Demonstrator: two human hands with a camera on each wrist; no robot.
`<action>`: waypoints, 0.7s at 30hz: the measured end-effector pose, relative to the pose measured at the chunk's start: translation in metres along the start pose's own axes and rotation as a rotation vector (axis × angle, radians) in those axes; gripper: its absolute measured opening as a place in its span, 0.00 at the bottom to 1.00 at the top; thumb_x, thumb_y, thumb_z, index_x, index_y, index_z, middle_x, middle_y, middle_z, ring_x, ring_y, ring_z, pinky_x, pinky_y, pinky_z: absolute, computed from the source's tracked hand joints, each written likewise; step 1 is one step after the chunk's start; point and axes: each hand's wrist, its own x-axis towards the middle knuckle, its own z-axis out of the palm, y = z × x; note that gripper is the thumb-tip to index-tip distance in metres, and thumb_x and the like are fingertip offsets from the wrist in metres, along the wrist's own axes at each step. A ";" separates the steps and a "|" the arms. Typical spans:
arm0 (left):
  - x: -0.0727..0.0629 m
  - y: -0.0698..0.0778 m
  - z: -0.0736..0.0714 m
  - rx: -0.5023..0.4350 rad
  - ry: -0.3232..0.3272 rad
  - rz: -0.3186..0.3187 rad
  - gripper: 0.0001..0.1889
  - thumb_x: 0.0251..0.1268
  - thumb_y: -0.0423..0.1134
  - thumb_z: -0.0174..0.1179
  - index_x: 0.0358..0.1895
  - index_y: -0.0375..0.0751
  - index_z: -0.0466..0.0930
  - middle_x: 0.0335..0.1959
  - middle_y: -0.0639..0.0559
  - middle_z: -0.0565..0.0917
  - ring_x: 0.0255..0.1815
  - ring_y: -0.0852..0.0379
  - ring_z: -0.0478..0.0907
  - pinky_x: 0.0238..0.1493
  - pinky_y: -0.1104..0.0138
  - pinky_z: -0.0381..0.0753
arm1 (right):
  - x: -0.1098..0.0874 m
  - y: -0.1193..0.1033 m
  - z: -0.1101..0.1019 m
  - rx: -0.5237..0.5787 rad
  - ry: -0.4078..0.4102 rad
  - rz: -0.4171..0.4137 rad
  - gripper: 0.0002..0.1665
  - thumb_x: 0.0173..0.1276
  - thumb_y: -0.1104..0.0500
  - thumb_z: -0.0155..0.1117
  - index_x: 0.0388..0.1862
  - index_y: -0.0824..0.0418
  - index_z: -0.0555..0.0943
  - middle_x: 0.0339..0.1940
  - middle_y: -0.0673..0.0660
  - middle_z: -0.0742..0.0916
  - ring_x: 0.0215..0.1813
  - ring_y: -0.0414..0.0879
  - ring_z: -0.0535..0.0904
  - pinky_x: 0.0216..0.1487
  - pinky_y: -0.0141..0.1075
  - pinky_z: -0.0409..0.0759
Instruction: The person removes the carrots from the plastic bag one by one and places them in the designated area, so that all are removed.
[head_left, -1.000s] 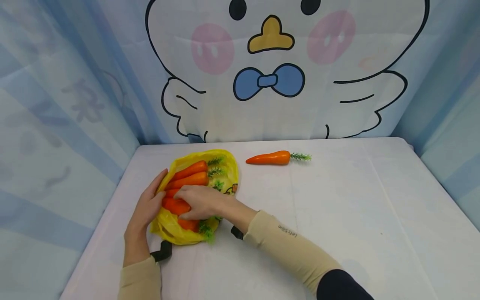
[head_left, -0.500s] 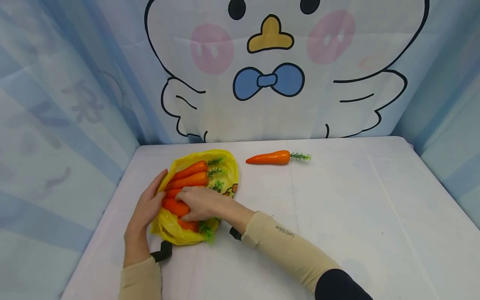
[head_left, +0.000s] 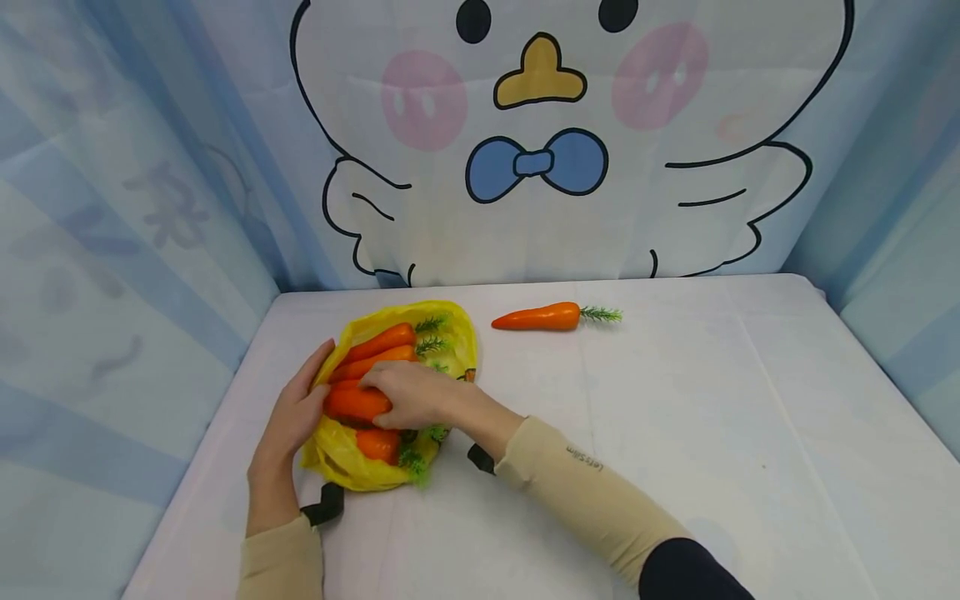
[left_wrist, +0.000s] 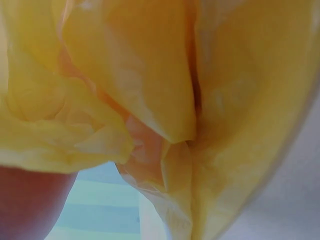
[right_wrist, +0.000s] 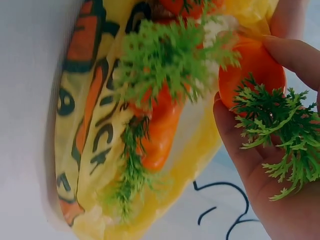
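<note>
"How would you handle this carrot (head_left: pixel 354 403) well?"

"By its firm, thick end, I'd say, not by the greens (right_wrist: pixel 280 130), which may come loose. The right hand (head_left: pixel 411 395) does that: thumb and fingers are curled round the top, leaves lying against the palm."

"And the left hand (head_left: pixel 297 407)?"

"It rests against the left edge of the yellow bag (head_left: pixel 327 458), fingers fairly straight in the head view. I can't tell whether they pinch the plastic. A steady rim should help, since thin film probably drags easily."

"Where does the held carrot lie?"

"Left of centre in the frame, inside the bag's mouth and between the hands: thick end in the right hand, narrow end towards the left thumb. Other carrots lie just above and below it, so a gentle touch seems wise. A lone carrot (head_left: pixel 536 317) lies on the table (head_left: pixel 675 433), upper middle, well apart from both hands."
</note>
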 end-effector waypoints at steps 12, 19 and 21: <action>0.000 -0.001 0.001 0.002 0.002 0.001 0.33 0.75 0.32 0.36 0.83 0.49 0.47 0.82 0.46 0.51 0.81 0.42 0.45 0.76 0.41 0.45 | -0.018 0.024 -0.017 0.089 0.049 -0.013 0.28 0.70 0.58 0.67 0.68 0.60 0.76 0.62 0.50 0.82 0.57 0.43 0.75 0.63 0.31 0.72; 0.001 -0.002 0.000 0.005 0.003 0.009 0.33 0.75 0.32 0.36 0.83 0.48 0.48 0.82 0.46 0.51 0.81 0.42 0.45 0.76 0.41 0.45 | -0.030 0.041 -0.026 0.101 0.061 -0.015 0.29 0.71 0.59 0.66 0.70 0.62 0.75 0.69 0.56 0.77 0.68 0.49 0.71 0.71 0.37 0.67; 0.001 -0.002 0.000 0.002 0.003 0.007 0.33 0.75 0.32 0.36 0.83 0.48 0.48 0.82 0.46 0.51 0.81 0.41 0.45 0.76 0.41 0.46 | -0.033 0.046 -0.028 0.108 0.066 -0.017 0.29 0.71 0.59 0.65 0.70 0.62 0.74 0.70 0.57 0.76 0.70 0.49 0.70 0.72 0.38 0.66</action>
